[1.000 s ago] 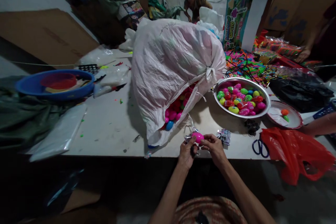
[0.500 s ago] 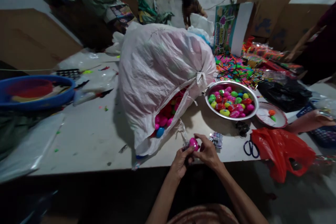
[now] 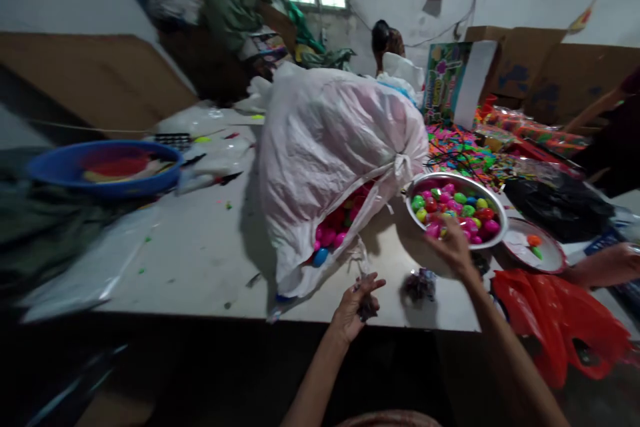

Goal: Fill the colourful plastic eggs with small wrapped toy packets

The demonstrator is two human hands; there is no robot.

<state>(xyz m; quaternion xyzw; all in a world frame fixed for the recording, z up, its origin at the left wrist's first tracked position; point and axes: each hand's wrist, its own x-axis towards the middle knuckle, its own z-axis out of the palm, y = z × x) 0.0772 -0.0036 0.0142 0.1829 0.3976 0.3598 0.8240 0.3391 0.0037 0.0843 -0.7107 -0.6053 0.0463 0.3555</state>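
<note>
At the near rim of the metal bowl [image 3: 493,240], my right hand [image 3: 456,247] is closed around a pink plastic egg [image 3: 433,230], slightly blurred. Several shiny eggs in pink, green, red and yellow fill the bowl. My left hand [image 3: 353,310] is at the table's front edge with some fingers stretched out, holding small dark crumpled packets [image 3: 369,307] against the palm. Between the hands a heap of similar packets [image 3: 421,284] lies on the table. A big white sack [image 3: 330,127] stands behind my left hand, its torn opening showing more eggs and a blue one [image 3: 321,257].
A red plastic bag [image 3: 545,313] hangs over the front edge at right, near a plate [image 3: 555,257] with two small pieces. Another person's forearm [image 3: 605,267] reaches in there. A blue basin [image 3: 107,183] stands left. A person [image 3: 387,43] bends behind the sack.
My right hand has moved from beside my left hand to the bowl, carrying the pink egg away. My left hand stays near the edge with packets. The view has shifted.
</note>
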